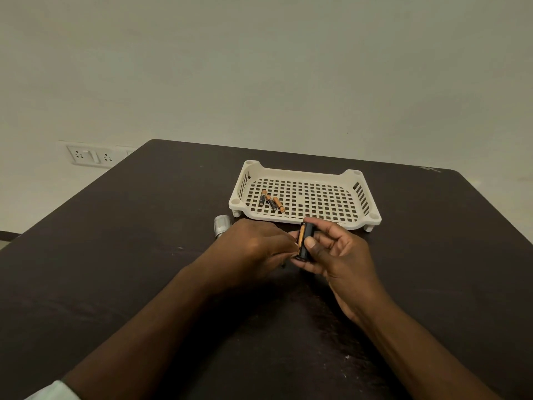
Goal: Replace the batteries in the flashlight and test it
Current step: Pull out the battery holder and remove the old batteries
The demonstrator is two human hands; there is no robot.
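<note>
My right hand (pixel 340 255) grips a black battery holder (pixel 308 230) upright, thumb across its front. A copper-and-black battery (pixel 301 236) sits in the holder's left slot. The fingertips of my left hand (pixel 253 246) press against that battery and the holder's left side. The silver flashlight (pixel 221 225) lies on the dark table just behind my left hand, mostly hidden by it. Three more small batteries (pixel 271 201) lie in the left part of the white perforated tray (pixel 357 197).
The dark table (pixel 144 255) reaches to the pale wall behind. The tray stands just beyond my hands. A wall socket plate (pixel 90 155) sits at the far left, beyond the table's edge.
</note>
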